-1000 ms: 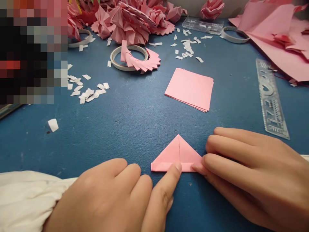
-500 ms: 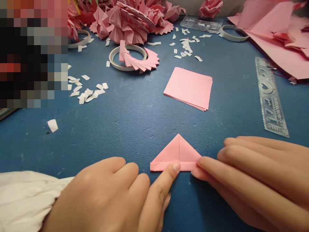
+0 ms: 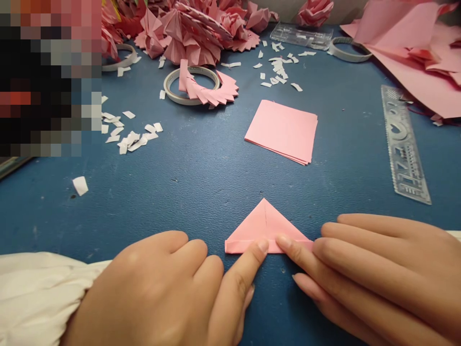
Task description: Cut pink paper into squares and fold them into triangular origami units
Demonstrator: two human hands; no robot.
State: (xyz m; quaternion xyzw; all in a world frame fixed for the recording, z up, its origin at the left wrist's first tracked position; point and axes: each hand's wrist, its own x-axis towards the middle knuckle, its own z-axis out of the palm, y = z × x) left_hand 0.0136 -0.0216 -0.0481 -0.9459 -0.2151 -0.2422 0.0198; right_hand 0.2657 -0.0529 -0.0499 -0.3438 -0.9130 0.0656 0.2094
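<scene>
A pink paper (image 3: 264, 226) folded into a triangle lies flat, with a narrow strip turned up along its bottom edge and a crease down its middle. My left hand (image 3: 154, 288) has its index fingertip pressed on the strip near the center. The other fingers of that hand curl under. On the strip just right of center rests the index fingertip of my right hand (image 3: 374, 274), whose fingers are stretched out, with the thumb apart below. Those fingers cover the triangle's right corner in part. Beyond it lies a stack of pink paper squares (image 3: 283, 132).
A blue table (image 3: 194, 168) holds a tape roll (image 3: 169, 91) under a ring of folded pink pieces (image 3: 216, 93). White paper scraps (image 3: 133, 139) are scattered about. A clear stencil ruler (image 3: 405, 149) lies right, near large pink sheets (image 3: 406, 62). Pink paper flowers (image 3: 194, 33) crowd the back.
My right hand has let go of the triangle's right corner and its index fingertip has moved left onto the strip. My left hand has barely moved.
</scene>
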